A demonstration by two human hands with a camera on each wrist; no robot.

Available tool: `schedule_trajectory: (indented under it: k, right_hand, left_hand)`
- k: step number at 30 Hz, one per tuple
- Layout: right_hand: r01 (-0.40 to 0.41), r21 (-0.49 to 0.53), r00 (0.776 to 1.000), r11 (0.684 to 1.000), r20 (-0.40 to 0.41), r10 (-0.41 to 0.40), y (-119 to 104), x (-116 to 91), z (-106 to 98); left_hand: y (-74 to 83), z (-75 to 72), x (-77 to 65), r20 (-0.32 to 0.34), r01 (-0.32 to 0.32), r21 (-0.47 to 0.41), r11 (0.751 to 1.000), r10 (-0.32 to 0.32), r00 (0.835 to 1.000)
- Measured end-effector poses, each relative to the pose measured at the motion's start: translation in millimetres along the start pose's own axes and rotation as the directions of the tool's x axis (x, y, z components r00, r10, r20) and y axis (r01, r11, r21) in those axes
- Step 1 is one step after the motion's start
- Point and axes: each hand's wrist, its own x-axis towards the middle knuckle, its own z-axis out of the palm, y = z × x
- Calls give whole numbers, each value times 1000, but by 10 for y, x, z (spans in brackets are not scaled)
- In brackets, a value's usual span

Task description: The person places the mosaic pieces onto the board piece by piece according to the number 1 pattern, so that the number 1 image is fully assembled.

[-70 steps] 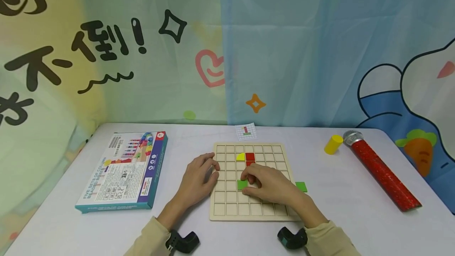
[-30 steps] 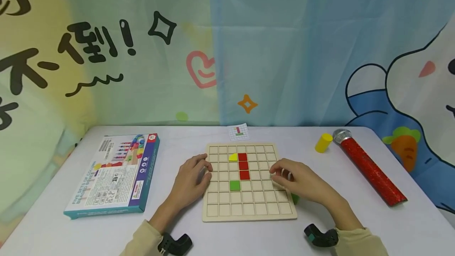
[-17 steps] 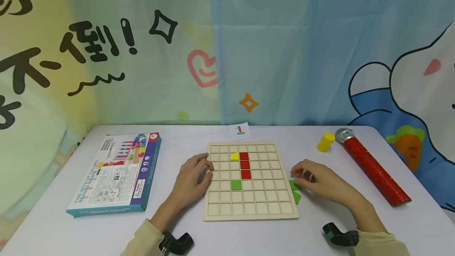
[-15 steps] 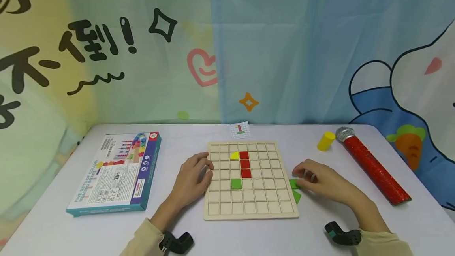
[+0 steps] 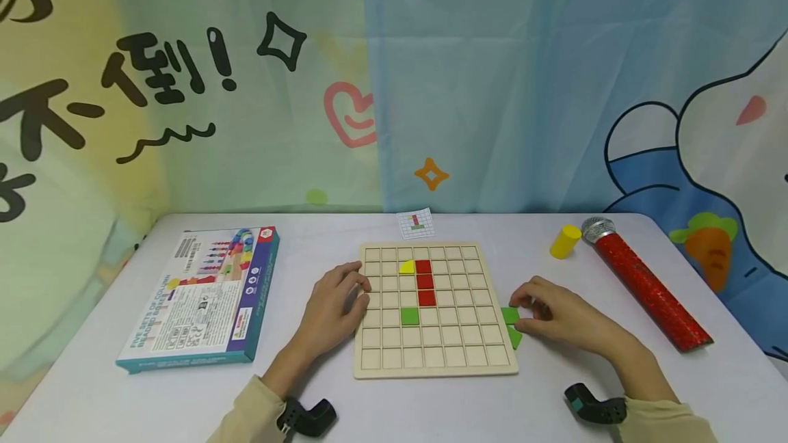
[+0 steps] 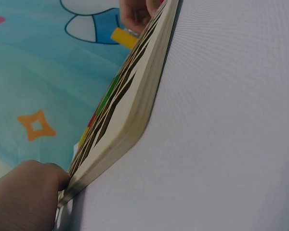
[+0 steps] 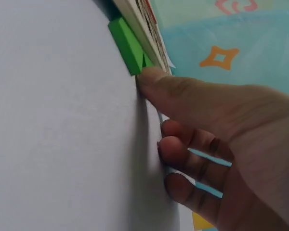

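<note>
A pale wooden grid board point(image 5: 468, 356) lies on the table. On it sit a column of three red squares point(image 5: 425, 280), a yellow piece point(image 5: 406, 267) with a slanted side and a green square point(image 5: 409, 316). My left hand point(image 5: 332, 303) rests against the board's left edge with relaxed fingers; the left wrist view has its thumb point(image 6: 38, 178) at the board's corner. Off the right edge lie another green square point(image 5: 509, 315) and a second green piece point(image 5: 514, 338), partly hidden. My right hand point(image 5: 560, 313) is beside them, fingers loosely bent, thumb point(image 7: 151, 79) at the green block's end.
A small printed pattern card point(image 5: 415, 223) lies behind the board. A boxed game point(image 5: 197, 299) is on the left. At the right are a yellow cylinder point(image 5: 565, 242) and a red glittery microphone point(image 5: 652, 289). A printed cloth point(image 5: 480, 87) hangs behind the table.
My right hand has moved from over the board to the green pieces at its right, uncovering the lowest red square. Since half a second ago it has hardly shifted. The left hand stays put.
</note>
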Motion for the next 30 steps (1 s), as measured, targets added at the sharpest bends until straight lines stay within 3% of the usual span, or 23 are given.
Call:
schedule_trajectory:
  k: [16, 30]
  right_hand:
    - [-65, 12, 997, 998, -38, 66, 57, -29, -6]
    - [-39, 61, 998, 997, -51, 42, -38, 17, 75]
  left_hand:
    - [38, -17, 15, 20, 24, -15, 1000, -23, 1000]
    - [20, -14, 4, 9, 16, -7, 1000, -16, 1000]
